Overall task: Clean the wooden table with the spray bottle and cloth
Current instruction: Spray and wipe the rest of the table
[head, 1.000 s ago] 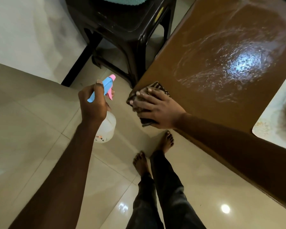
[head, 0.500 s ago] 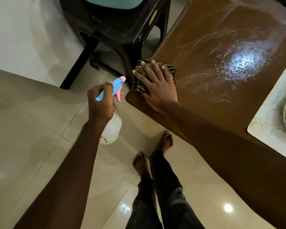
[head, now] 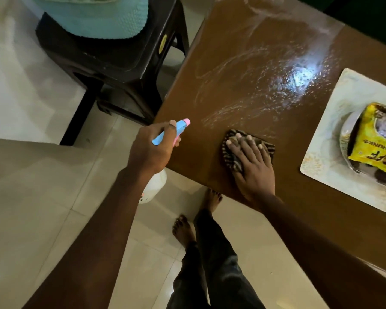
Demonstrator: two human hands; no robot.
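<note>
The wiping step is in hand: the right hand lies flat, fingers spread, pressing the cloth on the wooden table (wet streaks lie beyond). The left hand grips the spray bottle beside the table's edge. Next, I judge, sweep toward the streaks.

Brown wooden table, wet streaks; striped cloth near corner; pale placemat at right.

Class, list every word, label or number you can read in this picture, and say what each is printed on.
"CHUNKS": on the yellow packet, upside down to the camera.
Larger red letters below it on the packet: partly cut off, not readable.
Yellow sticker on the dark stool: too small to read.
Marks on the spray bottle: too blurred.
</note>
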